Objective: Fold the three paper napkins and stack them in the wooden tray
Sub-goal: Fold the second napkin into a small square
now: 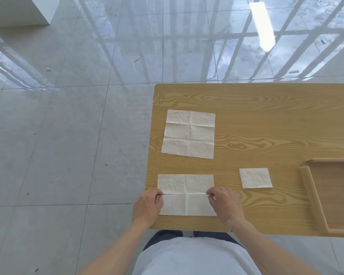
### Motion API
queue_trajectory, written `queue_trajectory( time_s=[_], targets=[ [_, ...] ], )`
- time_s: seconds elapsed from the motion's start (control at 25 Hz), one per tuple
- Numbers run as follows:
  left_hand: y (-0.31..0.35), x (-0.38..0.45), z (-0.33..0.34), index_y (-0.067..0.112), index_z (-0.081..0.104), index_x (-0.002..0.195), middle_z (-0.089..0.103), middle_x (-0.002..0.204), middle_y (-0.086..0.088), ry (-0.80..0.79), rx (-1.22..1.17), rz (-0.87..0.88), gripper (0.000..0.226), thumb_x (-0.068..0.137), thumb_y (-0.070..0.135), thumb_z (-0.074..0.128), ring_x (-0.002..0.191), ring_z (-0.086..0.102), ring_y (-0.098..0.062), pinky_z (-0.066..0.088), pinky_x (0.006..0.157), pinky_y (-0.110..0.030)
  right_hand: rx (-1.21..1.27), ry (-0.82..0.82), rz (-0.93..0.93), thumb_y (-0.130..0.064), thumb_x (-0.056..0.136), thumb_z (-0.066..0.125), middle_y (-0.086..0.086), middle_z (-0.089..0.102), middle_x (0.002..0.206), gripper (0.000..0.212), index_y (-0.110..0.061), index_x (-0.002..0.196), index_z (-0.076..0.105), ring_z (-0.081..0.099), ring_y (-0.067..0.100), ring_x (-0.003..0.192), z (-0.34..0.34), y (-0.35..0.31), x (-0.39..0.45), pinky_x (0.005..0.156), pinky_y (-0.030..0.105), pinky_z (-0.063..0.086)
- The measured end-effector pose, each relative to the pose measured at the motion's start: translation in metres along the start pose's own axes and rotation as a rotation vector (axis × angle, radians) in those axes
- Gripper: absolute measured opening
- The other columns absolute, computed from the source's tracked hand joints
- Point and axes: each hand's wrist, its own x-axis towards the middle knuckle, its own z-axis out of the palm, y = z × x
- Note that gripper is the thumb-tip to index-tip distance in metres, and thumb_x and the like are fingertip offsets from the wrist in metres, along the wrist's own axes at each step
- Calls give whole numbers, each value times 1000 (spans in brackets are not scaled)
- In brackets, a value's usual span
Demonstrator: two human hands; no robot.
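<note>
Three white paper napkins lie on the wooden table (266,120). The near napkin (187,203) lies partly folded at the table's front left, with a fold edge across its middle. My left hand (147,207) pinches that edge at its left end and my right hand (224,205) pinches it at its right end. A second napkin (188,134) lies fully unfolded and flat farther back. A small folded napkin (255,178) rests to the right, between the near napkin and the wooden tray (310,195). No napkin shows in the visible part of the tray.
The table's left edge runs close beside both left napkins, with glossy tiled floor (68,135) beyond. The tray is cut off by the right frame edge. My torso stands against the table's front edge.
</note>
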Motion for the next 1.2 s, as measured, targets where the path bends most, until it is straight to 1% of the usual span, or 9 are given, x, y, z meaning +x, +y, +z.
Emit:
queue_trajectory(
  time_s=[0.12, 0.28, 0.44, 0.56, 0.68, 0.84, 0.96, 1.08, 1.2],
  targets=[
    [-3, 1, 0, 29, 64, 97, 61, 95, 12, 49, 86, 17, 9, 89, 25, 61, 89, 54, -9, 47, 65, -23, -41, 48, -34, -29, 91, 63, -12, 66, 113, 24, -29, 115, 64, 53, 16, 112, -3, -1, 0, 91, 34, 41],
    [-2, 4, 3, 22, 66, 108, 61, 107, 3, 39, 263, 219, 28, 82, 27, 73, 100, 56, -20, 49, 83, -35, -175, 49, -179, -28, 75, 82, -2, 68, 110, 40, -23, 113, 70, 61, 26, 106, -5, -3, -1, 82, 42, 50],
    [4, 8, 4, 24, 65, 114, 62, 113, 4, -31, 347, 326, 37, 79, 31, 76, 104, 59, -20, 48, 85, -37, -226, 27, -231, -29, 68, 87, -1, 69, 106, 41, -26, 106, 72, 64, 27, 100, -6, -3, 1, 77, 43, 53],
    [9, 11, 3, 26, 63, 107, 61, 106, 5, -51, 401, 336, 29, 81, 30, 73, 97, 59, -18, 46, 83, -34, -222, 35, -234, -27, 65, 89, -2, 69, 100, 37, -26, 99, 73, 65, 26, 92, -5, -4, 4, 71, 41, 54],
    [11, 13, 3, 26, 62, 101, 58, 100, 6, -60, 382, 309, 14, 87, 29, 64, 94, 54, -16, 41, 84, -31, -186, 18, -210, -27, 70, 86, -5, 67, 94, 26, -27, 92, 72, 62, 24, 90, -1, -4, 6, 71, 38, 50],
    [12, 16, 5, 28, 63, 96, 58, 98, 11, -53, 349, 291, 8, 90, 30, 57, 95, 52, -12, 38, 85, -29, -154, -39, -180, -33, 86, 70, -12, 64, 101, 13, -31, 99, 67, 54, 18, 103, 0, -2, 12, 84, 32, 39],
    [14, 19, 5, 29, 62, 93, 58, 96, 13, -53, 323, 282, 6, 90, 29, 57, 92, 50, -11, 35, 84, -27, -137, -79, -176, -36, 93, 59, -17, 62, 101, 8, -33, 100, 62, 49, 13, 105, -1, -1, 17, 87, 28, 35],
    [15, 21, 2, 28, 62, 89, 57, 92, 13, -54, 295, 285, 4, 88, 25, 59, 90, 51, -11, 30, 80, -25, -111, -84, -175, -34, 94, 56, -17, 62, 99, 7, -33, 98, 61, 49, 13, 102, -6, -2, 20, 85, 28, 36],
    [18, 23, -4, 27, 62, 85, 58, 88, 13, -18, 251, 297, 8, 83, 19, 64, 86, 54, -11, 33, 78, -25, -108, -47, -207, -28, 92, 59, -16, 63, 94, 6, -31, 95, 62, 51, 13, 97, -17, -3, 21, 83, 27, 36]
  ],
)
